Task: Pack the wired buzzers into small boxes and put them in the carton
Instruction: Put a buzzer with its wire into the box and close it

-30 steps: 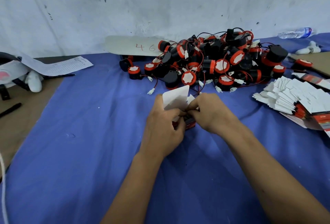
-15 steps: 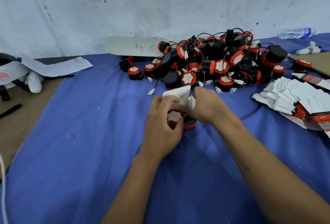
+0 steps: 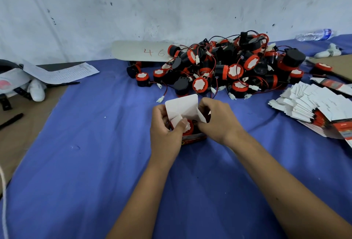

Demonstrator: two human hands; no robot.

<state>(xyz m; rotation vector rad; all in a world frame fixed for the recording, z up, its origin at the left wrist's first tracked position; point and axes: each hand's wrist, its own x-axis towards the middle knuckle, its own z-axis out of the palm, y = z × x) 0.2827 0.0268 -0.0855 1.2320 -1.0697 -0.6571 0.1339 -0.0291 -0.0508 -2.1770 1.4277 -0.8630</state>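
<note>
Buzzer (image 3: 188,127) with the red rim and white face is sitting inside the small box (image 3: 192,137), which is standing on the blue cloth (image 3: 95,162) just in front of the buzzer pile (image 3: 228,67). You are holding that box between both hands. Your left hand (image 3: 164,130) is curling around the box's left side, with the thumb pressing a small white side flap (image 3: 176,120) down toward the buzzer. Your right hand (image 3: 219,122) is gripping the box's right side, its fingers pinching the right side flap (image 3: 201,115). The box's large white lid flap (image 3: 181,105) is standing upright behind the buzzer, on the side toward the pile.

Flattened boxes (image 3: 320,109) are lying fanned in a stack to the right of the pile, near its front edge. A board marked "46" (image 3: 141,52) is lying against the wall, its right end reaching under the pile's left side. A printed sheet (image 3: 61,73) is resting well to the left of the pile, and a plastic bottle (image 3: 314,34) is lying to the pile's right, by the wall.
</note>
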